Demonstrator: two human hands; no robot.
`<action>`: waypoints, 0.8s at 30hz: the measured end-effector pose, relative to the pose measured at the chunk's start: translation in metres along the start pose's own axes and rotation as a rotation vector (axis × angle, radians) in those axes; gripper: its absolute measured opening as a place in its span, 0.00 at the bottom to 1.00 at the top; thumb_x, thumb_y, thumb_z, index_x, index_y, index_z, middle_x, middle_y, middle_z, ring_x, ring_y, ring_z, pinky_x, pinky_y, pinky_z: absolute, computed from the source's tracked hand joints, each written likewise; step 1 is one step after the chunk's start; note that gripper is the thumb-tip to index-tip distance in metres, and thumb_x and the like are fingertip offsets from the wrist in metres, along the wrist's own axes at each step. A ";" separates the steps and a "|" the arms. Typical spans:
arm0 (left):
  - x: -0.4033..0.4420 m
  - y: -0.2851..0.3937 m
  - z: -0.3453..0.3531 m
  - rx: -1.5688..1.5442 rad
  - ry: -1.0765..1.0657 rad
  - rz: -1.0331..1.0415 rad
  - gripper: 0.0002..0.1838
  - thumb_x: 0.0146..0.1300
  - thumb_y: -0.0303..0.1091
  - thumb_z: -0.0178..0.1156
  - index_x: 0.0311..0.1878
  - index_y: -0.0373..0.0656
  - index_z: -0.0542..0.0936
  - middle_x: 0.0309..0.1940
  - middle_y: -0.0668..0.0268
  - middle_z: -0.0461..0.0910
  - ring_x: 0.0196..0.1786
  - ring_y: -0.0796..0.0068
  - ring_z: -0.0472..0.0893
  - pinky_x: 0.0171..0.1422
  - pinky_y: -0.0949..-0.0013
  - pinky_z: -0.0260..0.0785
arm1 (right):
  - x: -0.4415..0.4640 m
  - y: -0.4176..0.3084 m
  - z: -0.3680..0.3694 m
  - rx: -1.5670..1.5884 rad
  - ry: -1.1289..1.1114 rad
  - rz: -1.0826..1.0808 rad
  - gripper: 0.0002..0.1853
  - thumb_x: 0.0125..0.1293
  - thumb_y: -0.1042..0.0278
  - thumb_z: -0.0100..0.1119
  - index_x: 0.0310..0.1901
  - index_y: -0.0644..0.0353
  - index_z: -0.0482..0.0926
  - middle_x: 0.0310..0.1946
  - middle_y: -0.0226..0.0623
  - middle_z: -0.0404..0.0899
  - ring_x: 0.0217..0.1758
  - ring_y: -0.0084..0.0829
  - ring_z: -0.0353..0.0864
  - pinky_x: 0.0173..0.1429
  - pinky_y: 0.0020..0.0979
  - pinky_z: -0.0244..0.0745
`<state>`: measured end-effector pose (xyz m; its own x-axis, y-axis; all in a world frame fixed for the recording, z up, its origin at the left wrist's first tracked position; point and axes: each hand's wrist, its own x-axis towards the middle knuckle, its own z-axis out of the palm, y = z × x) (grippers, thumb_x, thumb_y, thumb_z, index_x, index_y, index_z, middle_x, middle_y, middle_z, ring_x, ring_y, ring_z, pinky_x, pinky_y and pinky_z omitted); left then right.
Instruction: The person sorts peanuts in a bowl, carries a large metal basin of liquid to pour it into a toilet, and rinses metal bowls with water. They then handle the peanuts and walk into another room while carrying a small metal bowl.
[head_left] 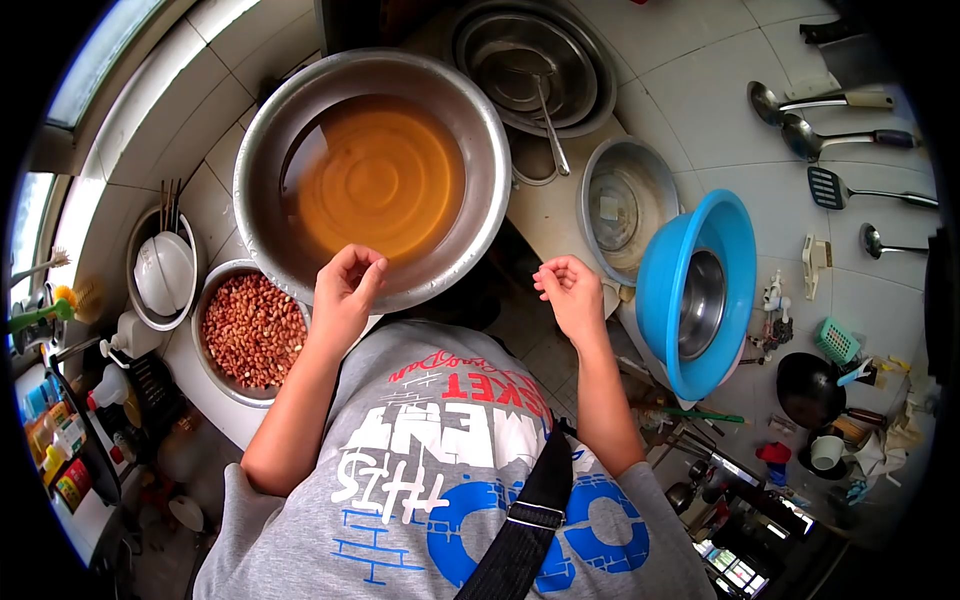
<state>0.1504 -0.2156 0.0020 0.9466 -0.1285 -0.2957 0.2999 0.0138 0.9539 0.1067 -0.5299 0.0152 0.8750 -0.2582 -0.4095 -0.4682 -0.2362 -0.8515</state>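
A large metal basin holds brownish, clear liquid in front of me. My left hand is at the basin's near rim, its fingers curled together; whatever they may hold is too small to make out. To the right of the basin, my right hand hangs in the air with thumb and fingertips drawn together, and any contents are hidden. Reddish-brown peanuts fill a smaller metal bowl just left of my left hand.
A white bowl sits in a container at the left. Stacked metal bowls with a ladle stand at the back. On the right are a metal basin and a blue basin; utensils hang on the tiled wall.
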 end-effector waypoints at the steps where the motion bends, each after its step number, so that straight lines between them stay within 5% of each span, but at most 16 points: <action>1: 0.000 0.000 0.000 0.000 0.001 0.000 0.07 0.69 0.29 0.60 0.37 0.36 0.77 0.28 0.74 0.76 0.31 0.88 0.73 0.39 0.79 0.69 | 0.000 0.000 0.000 0.007 0.004 0.000 0.03 0.67 0.77 0.56 0.36 0.66 0.77 0.31 0.34 0.82 0.33 0.21 0.82 0.35 0.22 0.78; 7: 0.000 0.000 -0.001 0.011 0.000 0.003 0.07 0.69 0.30 0.60 0.37 0.36 0.77 0.28 0.74 0.76 0.31 0.88 0.73 0.39 0.79 0.69 | 0.000 0.005 -0.004 0.092 -0.038 0.001 0.05 0.68 0.77 0.50 0.38 0.65 0.77 0.29 0.34 0.79 0.28 0.19 0.75 0.30 0.20 0.70; 16: 0.002 -0.002 -0.002 0.011 -0.002 0.002 0.07 0.69 0.29 0.60 0.37 0.36 0.77 0.29 0.74 0.76 0.32 0.88 0.74 0.39 0.78 0.71 | 0.000 0.004 0.001 -0.086 0.001 -0.111 0.05 0.68 0.77 0.51 0.36 0.66 0.77 0.28 0.34 0.79 0.28 0.19 0.76 0.31 0.22 0.71; 19: 0.003 -0.002 -0.002 0.013 0.000 -0.001 0.07 0.69 0.29 0.60 0.37 0.36 0.77 0.29 0.74 0.76 0.32 0.88 0.74 0.39 0.78 0.71 | 0.000 0.005 0.000 -0.473 0.088 -0.375 0.03 0.65 0.78 0.54 0.37 0.67 0.77 0.27 0.40 0.79 0.28 0.28 0.79 0.32 0.30 0.74; 22: 0.003 -0.001 -0.001 0.009 0.001 -0.005 0.07 0.69 0.30 0.60 0.38 0.36 0.77 0.29 0.74 0.77 0.32 0.88 0.74 0.39 0.79 0.71 | 0.000 0.003 0.000 -0.696 0.127 -0.543 0.03 0.61 0.78 0.59 0.35 0.66 0.76 0.29 0.50 0.80 0.32 0.51 0.80 0.38 0.43 0.76; 24: 0.003 -0.001 -0.002 0.015 -0.001 -0.004 0.07 0.69 0.30 0.60 0.38 0.36 0.77 0.29 0.74 0.77 0.32 0.88 0.74 0.39 0.79 0.70 | -0.002 0.005 0.002 -0.784 0.097 -0.481 0.04 0.61 0.76 0.60 0.34 0.66 0.75 0.29 0.50 0.80 0.33 0.52 0.80 0.39 0.44 0.76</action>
<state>0.1536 -0.2144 -0.0001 0.9452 -0.1298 -0.2995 0.3018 -0.0019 0.9534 0.1030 -0.5290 0.0106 0.9993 -0.0369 -0.0101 -0.0375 -0.8956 -0.4433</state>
